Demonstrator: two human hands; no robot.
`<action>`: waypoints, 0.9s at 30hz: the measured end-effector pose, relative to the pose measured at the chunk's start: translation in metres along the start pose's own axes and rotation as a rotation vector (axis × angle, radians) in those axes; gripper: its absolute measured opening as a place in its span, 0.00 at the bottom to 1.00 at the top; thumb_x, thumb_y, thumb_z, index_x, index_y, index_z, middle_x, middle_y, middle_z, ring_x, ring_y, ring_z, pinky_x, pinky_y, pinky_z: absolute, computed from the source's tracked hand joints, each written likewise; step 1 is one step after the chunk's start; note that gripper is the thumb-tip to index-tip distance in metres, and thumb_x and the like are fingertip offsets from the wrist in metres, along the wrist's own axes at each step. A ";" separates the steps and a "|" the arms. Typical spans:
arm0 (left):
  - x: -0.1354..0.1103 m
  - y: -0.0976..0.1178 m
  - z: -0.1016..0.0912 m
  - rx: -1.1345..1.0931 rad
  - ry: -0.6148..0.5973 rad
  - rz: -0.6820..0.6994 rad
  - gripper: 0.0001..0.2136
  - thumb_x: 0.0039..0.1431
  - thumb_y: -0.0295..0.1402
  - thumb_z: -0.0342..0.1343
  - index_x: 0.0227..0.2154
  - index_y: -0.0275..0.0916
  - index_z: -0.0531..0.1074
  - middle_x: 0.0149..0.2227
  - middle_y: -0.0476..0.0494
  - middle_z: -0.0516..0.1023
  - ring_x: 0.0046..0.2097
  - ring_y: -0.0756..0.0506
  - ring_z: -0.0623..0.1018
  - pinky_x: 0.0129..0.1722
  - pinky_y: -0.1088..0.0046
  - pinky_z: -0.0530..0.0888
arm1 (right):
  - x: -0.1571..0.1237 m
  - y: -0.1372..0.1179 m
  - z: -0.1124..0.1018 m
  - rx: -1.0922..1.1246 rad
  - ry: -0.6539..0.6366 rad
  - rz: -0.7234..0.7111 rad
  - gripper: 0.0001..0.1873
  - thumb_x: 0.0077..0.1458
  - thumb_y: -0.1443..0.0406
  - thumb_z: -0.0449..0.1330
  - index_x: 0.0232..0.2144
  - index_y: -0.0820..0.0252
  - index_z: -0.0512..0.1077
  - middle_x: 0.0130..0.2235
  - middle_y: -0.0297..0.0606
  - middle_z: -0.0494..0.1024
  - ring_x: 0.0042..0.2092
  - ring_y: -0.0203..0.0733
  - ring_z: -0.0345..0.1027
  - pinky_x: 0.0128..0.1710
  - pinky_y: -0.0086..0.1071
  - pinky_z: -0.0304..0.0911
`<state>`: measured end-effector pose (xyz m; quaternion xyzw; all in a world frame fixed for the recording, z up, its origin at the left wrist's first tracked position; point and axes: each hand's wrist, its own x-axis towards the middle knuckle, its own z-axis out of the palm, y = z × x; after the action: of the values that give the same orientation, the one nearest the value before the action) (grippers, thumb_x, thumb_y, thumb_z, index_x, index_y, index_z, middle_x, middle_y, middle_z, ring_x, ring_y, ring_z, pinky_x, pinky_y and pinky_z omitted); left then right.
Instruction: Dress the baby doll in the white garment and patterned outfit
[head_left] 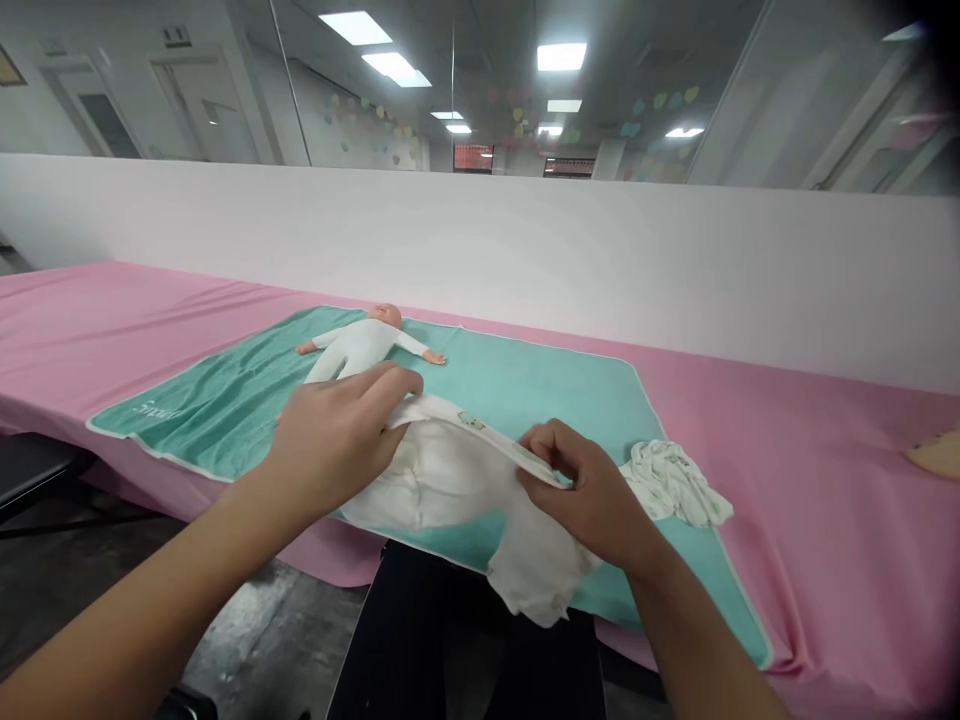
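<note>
A white baby garment (457, 485) with a small green print along its top edge is stretched between my two hands. My left hand (341, 425) pinches one end of that edge, thumb against bent fingers. At the other end, my right hand (581, 485) grips the edge between thumb and fingers. Soft folds of the cloth hang below, one part drooping past the table's front edge above my lap. Beyond my left hand a baby doll (364, 345) in a white outfit lies on its back, arms spread; its lower legs are partly hidden by that hand.
A turquoise towel (577, 370) with white edging covers the middle of the pink-covered table (810, 470). Right of my right hand lies a crumpled white printed cloth (671, 485). A low white wall with glass above runs behind. A black chair (41, 470) stands at left.
</note>
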<state>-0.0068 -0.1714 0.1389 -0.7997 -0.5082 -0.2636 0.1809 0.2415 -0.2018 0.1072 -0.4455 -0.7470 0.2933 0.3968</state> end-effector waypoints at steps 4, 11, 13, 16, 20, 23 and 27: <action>-0.005 -0.002 0.005 0.081 0.174 -0.079 0.05 0.46 0.30 0.50 0.29 0.40 0.67 0.23 0.48 0.69 0.27 0.47 0.69 0.23 0.75 0.53 | -0.008 -0.005 -0.011 -0.094 -0.083 0.121 0.10 0.49 0.62 0.56 0.27 0.57 0.57 0.25 0.29 0.60 0.25 0.30 0.51 0.21 0.24 0.51; -0.019 -0.008 0.009 0.099 0.235 -0.175 0.08 0.43 0.28 0.48 0.30 0.42 0.66 0.21 0.51 0.68 0.24 0.48 0.68 0.24 0.74 0.55 | -0.018 0.023 -0.034 -0.641 0.493 0.048 0.13 0.46 0.68 0.54 0.20 0.60 0.51 0.22 0.30 0.57 0.24 0.32 0.48 0.21 0.27 0.45; -0.019 -0.007 0.012 0.058 0.200 -0.216 0.12 0.44 0.28 0.47 0.34 0.42 0.67 0.22 0.51 0.69 0.25 0.48 0.68 0.24 0.75 0.56 | -0.020 0.024 -0.031 -0.655 0.487 -0.114 0.11 0.46 0.70 0.54 0.20 0.60 0.52 0.27 0.33 0.63 0.29 0.34 0.53 0.26 0.29 0.49; -0.017 0.002 0.014 -0.190 -0.017 -0.184 0.15 0.46 0.26 0.45 0.39 0.42 0.67 0.25 0.51 0.70 0.27 0.48 0.69 0.26 0.75 0.59 | -0.025 0.018 -0.018 -0.445 0.190 -0.192 0.09 0.47 0.73 0.52 0.23 0.60 0.54 0.34 0.35 0.65 0.32 0.34 0.56 0.30 0.29 0.53; -0.017 0.024 0.006 -0.730 -0.397 -0.089 0.09 0.47 0.24 0.44 0.31 0.40 0.65 0.33 0.51 0.71 0.33 0.50 0.69 0.31 0.77 0.64 | -0.031 0.006 0.002 -0.172 -0.150 -0.016 0.10 0.48 0.70 0.55 0.25 0.59 0.54 0.26 0.30 0.60 0.27 0.31 0.49 0.25 0.26 0.48; -0.018 0.037 -0.004 -0.988 -0.620 -0.061 0.01 0.49 0.27 0.46 0.27 0.38 0.60 0.36 0.50 0.69 0.32 0.52 0.67 0.30 0.78 0.65 | -0.034 0.001 0.004 -0.053 -0.254 0.050 0.13 0.47 0.65 0.58 0.24 0.59 0.54 0.24 0.29 0.58 0.26 0.30 0.48 0.24 0.26 0.47; -0.024 0.030 -0.004 -0.929 -0.586 -0.179 0.07 0.53 0.30 0.44 0.22 0.37 0.55 0.23 0.52 0.61 0.25 0.53 0.60 0.23 0.78 0.58 | -0.038 0.006 -0.010 -0.077 -0.238 0.142 0.15 0.48 0.62 0.57 0.22 0.60 0.53 0.24 0.30 0.57 0.26 0.31 0.48 0.23 0.26 0.46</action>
<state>0.0114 -0.2032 0.1268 -0.7889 -0.4336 -0.2409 -0.3628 0.2638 -0.2324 0.0945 -0.4741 -0.7661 0.3427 0.2661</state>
